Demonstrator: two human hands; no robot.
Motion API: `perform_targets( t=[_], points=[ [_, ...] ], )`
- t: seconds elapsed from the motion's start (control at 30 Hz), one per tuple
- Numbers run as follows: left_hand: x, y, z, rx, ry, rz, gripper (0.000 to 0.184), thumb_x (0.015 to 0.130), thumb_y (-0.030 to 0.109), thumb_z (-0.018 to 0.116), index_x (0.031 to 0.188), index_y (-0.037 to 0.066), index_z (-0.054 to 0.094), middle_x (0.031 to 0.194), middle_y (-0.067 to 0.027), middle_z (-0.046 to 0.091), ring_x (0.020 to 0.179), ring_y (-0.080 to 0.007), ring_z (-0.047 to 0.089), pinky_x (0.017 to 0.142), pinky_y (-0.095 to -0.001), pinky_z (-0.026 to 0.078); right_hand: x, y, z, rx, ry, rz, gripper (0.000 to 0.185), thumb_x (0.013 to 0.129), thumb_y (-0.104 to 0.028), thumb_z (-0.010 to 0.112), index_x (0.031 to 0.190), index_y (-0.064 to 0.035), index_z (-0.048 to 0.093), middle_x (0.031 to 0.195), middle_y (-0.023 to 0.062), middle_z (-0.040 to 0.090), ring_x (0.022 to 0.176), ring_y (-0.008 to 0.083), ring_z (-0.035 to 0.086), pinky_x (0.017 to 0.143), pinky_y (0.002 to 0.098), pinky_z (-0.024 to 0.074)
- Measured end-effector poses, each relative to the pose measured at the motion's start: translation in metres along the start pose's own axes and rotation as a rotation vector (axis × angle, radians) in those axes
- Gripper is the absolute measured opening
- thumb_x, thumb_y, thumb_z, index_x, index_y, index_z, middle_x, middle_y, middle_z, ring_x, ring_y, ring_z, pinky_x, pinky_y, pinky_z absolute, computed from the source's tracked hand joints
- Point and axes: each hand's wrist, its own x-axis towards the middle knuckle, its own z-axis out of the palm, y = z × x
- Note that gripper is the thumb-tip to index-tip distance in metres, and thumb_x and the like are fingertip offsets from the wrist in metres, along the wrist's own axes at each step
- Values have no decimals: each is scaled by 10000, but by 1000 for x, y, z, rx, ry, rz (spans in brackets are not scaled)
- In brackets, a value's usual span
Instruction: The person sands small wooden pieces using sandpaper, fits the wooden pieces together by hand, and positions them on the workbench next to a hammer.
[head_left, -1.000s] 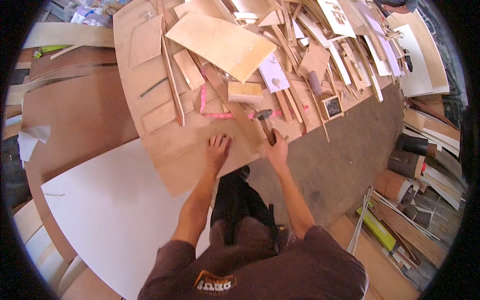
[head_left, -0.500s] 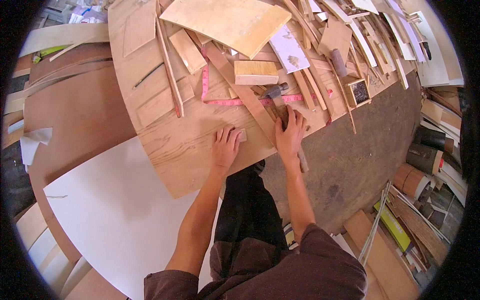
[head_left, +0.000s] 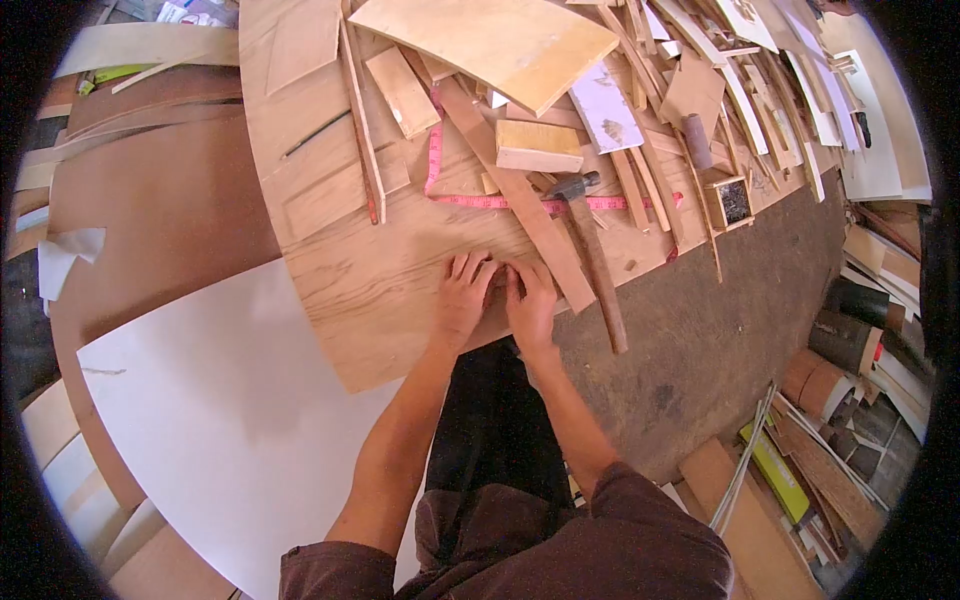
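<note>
My left hand (head_left: 466, 298) and my right hand (head_left: 529, 302) are close together at the front edge of the plywood table (head_left: 370, 300). Both have curled fingers around something small that I cannot make out. Right of them, a hammer (head_left: 597, 262) lies with its head on the wood and its handle reaching past the table edge. A long thin wooden strip (head_left: 520, 205) runs diagonally beside the hammer. Beyond the hands lie a pink measuring tape (head_left: 480, 201) and a thick wooden block (head_left: 539, 145).
A large pale board (head_left: 490, 40) and many wood offcuts cover the far side. A small box of dark bits (head_left: 733, 202) stands near the right edge. A white sheet (head_left: 240, 420) lies at lower left. Rolls and strips are on the floor at right.
My right hand has let go of the hammer and moved left, beside my left hand. The hammer now lies on the table. The small pale piece by my left hand is no longer visible.
</note>
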Motion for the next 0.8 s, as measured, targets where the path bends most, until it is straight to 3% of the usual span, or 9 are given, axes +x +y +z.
perform_targets(
  t=[0.03,0.1,0.23,0.3,0.6,0.77,0.8],
  points=[
    [-1,1,0,-21,-5,-8,323,769,118,679,1084,111,608,1125,-55,559,1070,-258,520,961,-433,403,1,1,0,-1,-3,2,223,845,-26,645,1067,-26,657,1013,168,645,971,373,595,884,440,480],
    [1,3,1,-59,6,-26,297,785,115,676,1074,112,608,1120,-54,564,1068,-260,523,963,-435,402,3,3,-2,73,42,-93,144,859,11,649,1000,2,676,929,152,648,820,319,629,753,379,513],
    [3,5,5,-120,64,-48,226,828,116,668,1045,117,606,1102,-46,578,1058,-258,531,952,-440,404,0,11,-5,88,43,-154,151,851,19,662,1000,-2,679,937,141,654,846,285,639,764,356,512],
    [3,4,7,-117,69,-49,227,826,124,673,1044,120,608,1098,-43,582,1056,-255,532,943,-437,408,-1,15,-2,84,20,-79,180,832,-32,676,1012,-19,680,997,162,657,963,351,622,855,418,501],
    [5,3,1,-93,52,-29,260,807,131,691,1057,130,620,1087,-37,587,1039,-246,538,924,-428,416,-1,12,4,138,93,-88,164,843,-52,688,1005,-25,692,950,148,668,864,330,658,756,396,534],
    [6,4,0,-108,73,-15,279,796,128,690,1064,114,614,1087,-47,587,1026,-255,541,926,-430,412,-3,17,10,107,134,-94,174,842,-38,682,1016,-25,688,953,153,667,869,338,652,768,401,532],
    [5,6,-2,-169,43,-68,296,789,125,689,1075,96,618,1115,-68,595,1045,-290,545,953,-451,403,-4,16,11,85,183,-102,173,843,-33,679,1015,-26,689,955,156,666,875,340,648,779,402,529]
  ],
)
